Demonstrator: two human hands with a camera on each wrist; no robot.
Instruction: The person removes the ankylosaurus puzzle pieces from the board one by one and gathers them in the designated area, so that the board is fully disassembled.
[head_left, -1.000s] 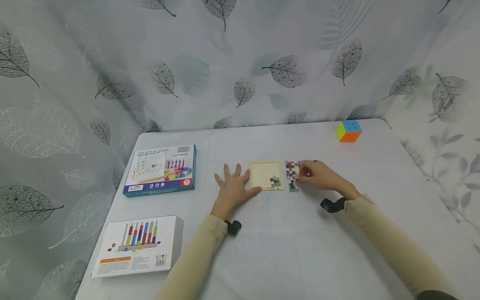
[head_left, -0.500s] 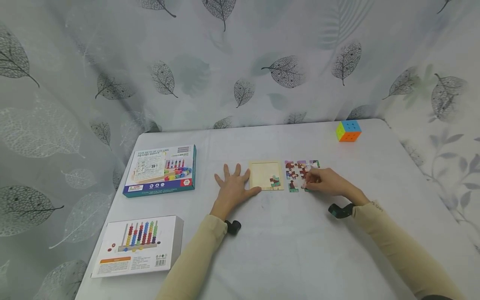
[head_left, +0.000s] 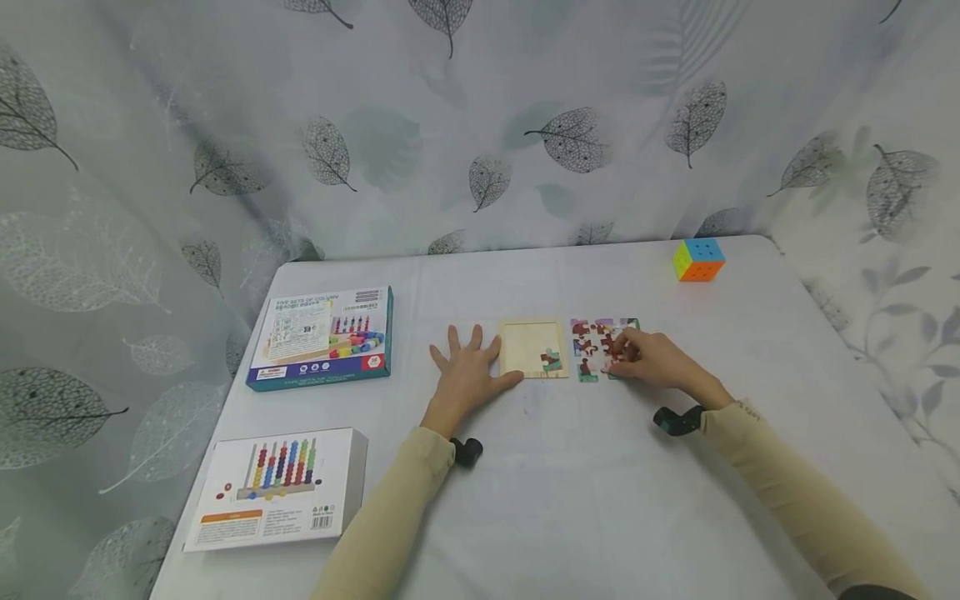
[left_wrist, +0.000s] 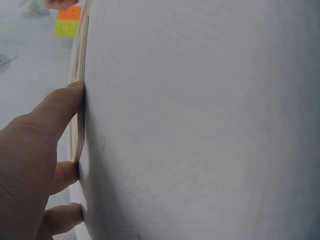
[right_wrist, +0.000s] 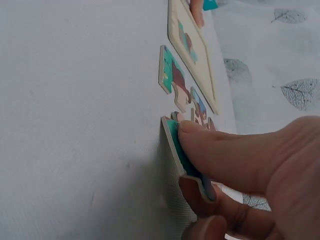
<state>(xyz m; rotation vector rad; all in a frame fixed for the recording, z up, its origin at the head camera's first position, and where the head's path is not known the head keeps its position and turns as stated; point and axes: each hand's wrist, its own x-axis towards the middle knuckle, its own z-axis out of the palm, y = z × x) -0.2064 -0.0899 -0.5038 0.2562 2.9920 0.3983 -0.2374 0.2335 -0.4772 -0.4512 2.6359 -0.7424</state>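
My left hand [head_left: 467,379] lies spread on the table, thumb and index fingertip at the edge of a square wooden puzzle board [head_left: 528,343]. In the left wrist view its thumb [left_wrist: 62,107] presses against the board's side. One colourful jigsaw piece [head_left: 551,360] sits in the board's lower right corner. My right hand [head_left: 660,360] pinches another jigsaw piece [right_wrist: 181,150], green on its face, between thumb and fingers; the right wrist view shows it tilted at the table surface. Several loose jigsaw pieces [head_left: 582,346] lie in rows right of the board, some hidden by the right hand.
A colour cube puzzle [head_left: 699,261] stands at the far right of the table. On the left lie a beaded-toy box [head_left: 322,337] and, nearer, a white box [head_left: 277,492] with a bead-counter picture. A leaf-patterned curtain [head_left: 420,167] hangs behind.
My right hand has moved right and nearer from the middle of the loose pieces to the lower right one, uncovering upper pieces. My left hand has stayed in place.
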